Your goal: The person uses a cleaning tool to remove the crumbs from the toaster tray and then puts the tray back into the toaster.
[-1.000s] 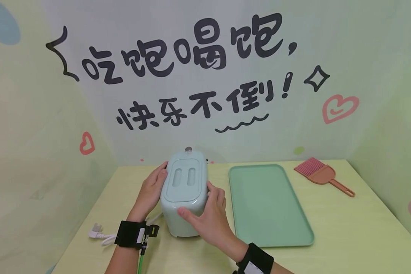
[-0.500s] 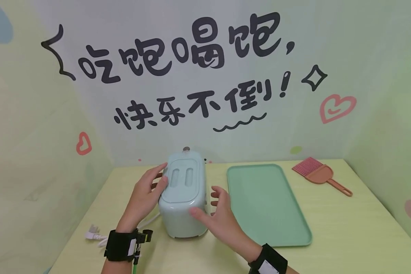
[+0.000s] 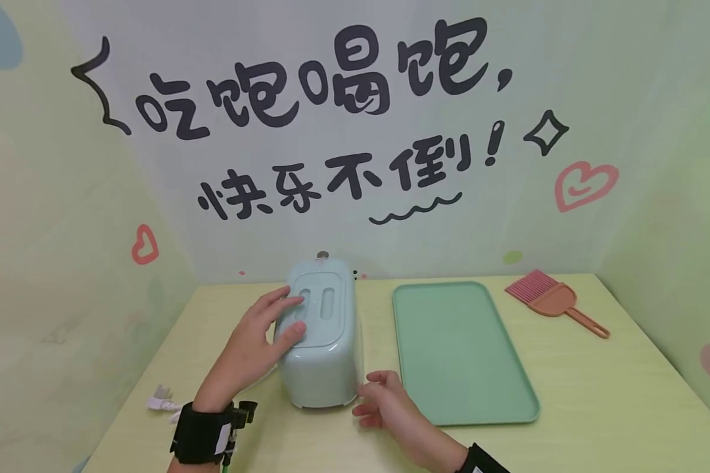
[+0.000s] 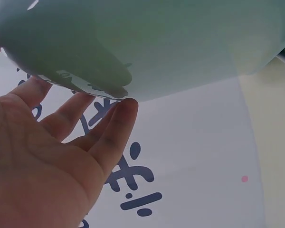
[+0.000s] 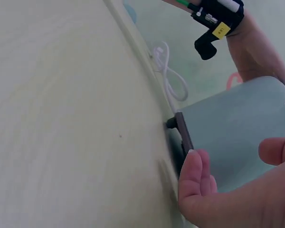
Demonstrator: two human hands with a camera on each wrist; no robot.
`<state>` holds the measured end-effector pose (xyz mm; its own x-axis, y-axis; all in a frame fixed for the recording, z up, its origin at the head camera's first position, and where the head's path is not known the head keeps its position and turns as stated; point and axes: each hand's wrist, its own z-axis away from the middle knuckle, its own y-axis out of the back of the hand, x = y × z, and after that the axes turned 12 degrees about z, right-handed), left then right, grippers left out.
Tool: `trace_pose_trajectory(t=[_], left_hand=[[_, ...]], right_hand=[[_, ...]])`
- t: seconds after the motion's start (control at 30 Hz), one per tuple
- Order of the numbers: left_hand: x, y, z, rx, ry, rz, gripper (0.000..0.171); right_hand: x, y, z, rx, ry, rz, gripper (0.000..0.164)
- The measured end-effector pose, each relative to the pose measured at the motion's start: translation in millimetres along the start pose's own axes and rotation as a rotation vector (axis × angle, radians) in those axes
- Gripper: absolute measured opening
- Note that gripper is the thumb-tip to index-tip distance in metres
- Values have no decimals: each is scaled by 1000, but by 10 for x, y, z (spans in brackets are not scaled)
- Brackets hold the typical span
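Left hand (image 3: pixel 253 343), yours: bare, with one broad, matte black left wristband (image 3: pixel 200 435). Fitted to it: one white patch (image 3: pixel 222 439); one bent black camera module (image 5: pixel 206 46) with a rounded end; one yellow tag (image 5: pixel 222 30), its dark marking too small to read; small silvery fittings (image 5: pixel 210 18); one green cable (image 5: pixel 182 2).
Right hand (image 3: pixel 395 406), yours: bare, with one black right wristband (image 3: pixel 480 456), partly out of frame, bearing one white label (image 3: pixel 476 470).

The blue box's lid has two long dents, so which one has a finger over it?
The left dent, nearer the left hand: a fingertip partly covers it. The right dent, nearer the green tray, shows whole.
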<state>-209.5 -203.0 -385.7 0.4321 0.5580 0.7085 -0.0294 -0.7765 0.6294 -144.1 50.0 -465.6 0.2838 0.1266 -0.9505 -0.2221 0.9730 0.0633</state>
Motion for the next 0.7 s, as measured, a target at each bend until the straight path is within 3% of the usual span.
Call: trace_pose_trajectory(t=[0.3,0.53,0.7], left_hand=[[42,-8,28,-43,9,-32,63],[54,-19,30,-48,20,-28,70],[56,-24,34,-62,18,-15,73]], right_hand=[[136,-150,1,-128,-54,-155,70],[171,-238,-40,-152,-55,-258,75],[175,-327,-80,-113,-56,-283,74]])
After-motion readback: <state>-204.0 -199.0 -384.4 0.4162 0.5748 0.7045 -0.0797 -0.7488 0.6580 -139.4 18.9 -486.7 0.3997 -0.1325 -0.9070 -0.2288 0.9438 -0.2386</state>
